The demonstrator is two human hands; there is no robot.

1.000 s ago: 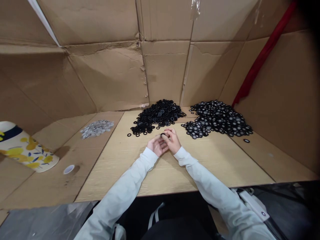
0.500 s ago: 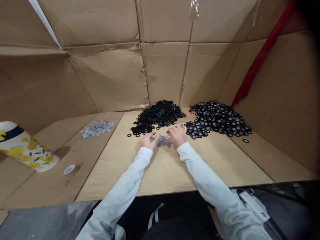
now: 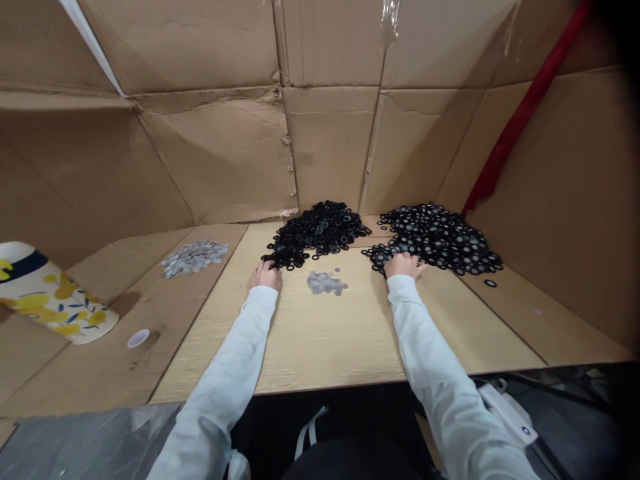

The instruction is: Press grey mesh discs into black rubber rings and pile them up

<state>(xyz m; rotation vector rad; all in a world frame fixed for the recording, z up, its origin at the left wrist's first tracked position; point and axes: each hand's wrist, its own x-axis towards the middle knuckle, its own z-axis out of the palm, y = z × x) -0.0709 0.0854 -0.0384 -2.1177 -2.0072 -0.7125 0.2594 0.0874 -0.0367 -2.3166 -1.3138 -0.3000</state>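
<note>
My left hand (image 3: 267, 275) rests palm down at the near edge of a heap of black rubber rings (image 3: 315, 230), its fingertips among the rings. My right hand (image 3: 404, 265) lies at the near edge of a second heap (image 3: 433, 239), black rings with grey centres, and its fingers are partly hidden there. Between my hands, a small loose cluster of grey discs (image 3: 325, 283) sits on the pale wooden board (image 3: 320, 340), touching neither hand. I cannot tell whether either hand holds rings.
A larger patch of grey discs (image 3: 194, 259) lies on cardboard to the left. Further left are a yellow-patterned plate (image 3: 55, 300) and a white tape roll (image 3: 138, 338). One stray ring (image 3: 491, 283) lies right. Cardboard walls surround the surface, with a red strip (image 3: 525, 107) at right.
My hands have moved apart from the middle to the two heaps, left hand to the left, right hand to the right. The grey discs they covered now lie uncovered on the board.
</note>
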